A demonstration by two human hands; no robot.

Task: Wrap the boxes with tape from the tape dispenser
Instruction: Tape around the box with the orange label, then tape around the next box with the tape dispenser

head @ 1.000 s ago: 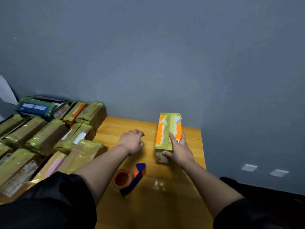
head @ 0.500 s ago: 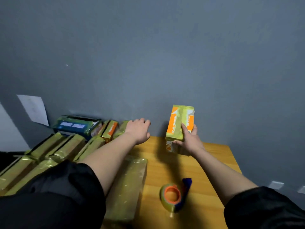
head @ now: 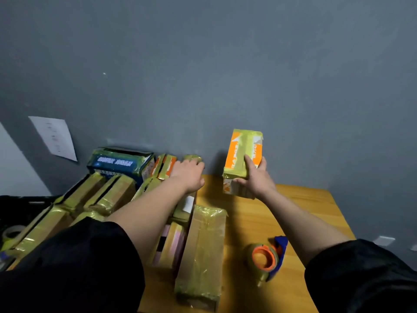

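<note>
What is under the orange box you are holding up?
The right hand grips the orange box, lifted above the wooden table. Below it only bare tabletop shows; the hand covers its bottom end.

**Taped box held upright; left hand at the rear stack**

We are observing the right hand [head: 256, 181] gripping an orange box [head: 244, 154] banded in yellow-green tape, upright above the wooden table [head: 304, 206]. The left hand [head: 188, 173] is resting on a wrapped box [head: 191, 158] by the wall. The tape dispenser [head: 266, 258] is lying on the table beside a long wrapped box [head: 203, 254].
</note>
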